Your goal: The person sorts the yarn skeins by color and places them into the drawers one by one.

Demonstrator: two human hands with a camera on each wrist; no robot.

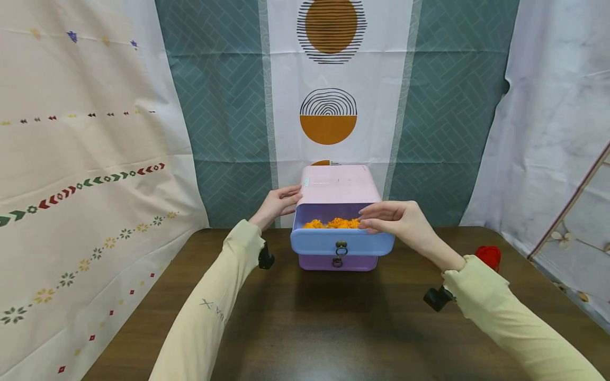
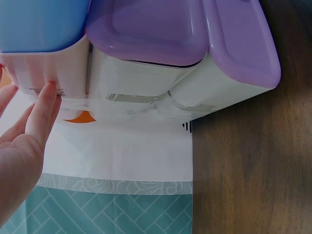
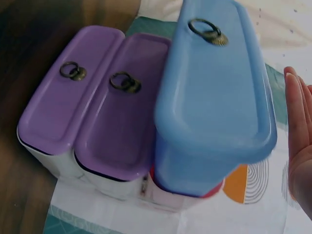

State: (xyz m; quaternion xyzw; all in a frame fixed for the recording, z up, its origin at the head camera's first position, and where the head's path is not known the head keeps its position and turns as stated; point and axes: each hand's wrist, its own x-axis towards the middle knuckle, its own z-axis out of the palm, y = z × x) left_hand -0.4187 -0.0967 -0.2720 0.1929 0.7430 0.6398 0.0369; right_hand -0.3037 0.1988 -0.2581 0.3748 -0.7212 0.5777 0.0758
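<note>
A small drawer unit with a pink top case (image 1: 339, 185) stands at the back of the table. Its blue drawer (image 1: 316, 242) is pulled out, and strands of orange yarn (image 1: 339, 223) lie inside. Below it are two purple drawers (image 3: 119, 126) with ring pulls, both pushed in. My left hand (image 1: 278, 205) rests its extended fingertips against the left side of the pink case, as the left wrist view also shows. Over the right edge of the open drawer hovers my right hand (image 1: 399, 219), its fingers slightly bent and nothing visible between them.
A red ball of yarn (image 1: 489, 257) sits on the brown table (image 1: 310, 328) at the right, partly behind the right sleeve. Patterned curtains (image 1: 224, 116) hang close behind the drawer unit, and fabric also borders the table on both sides.
</note>
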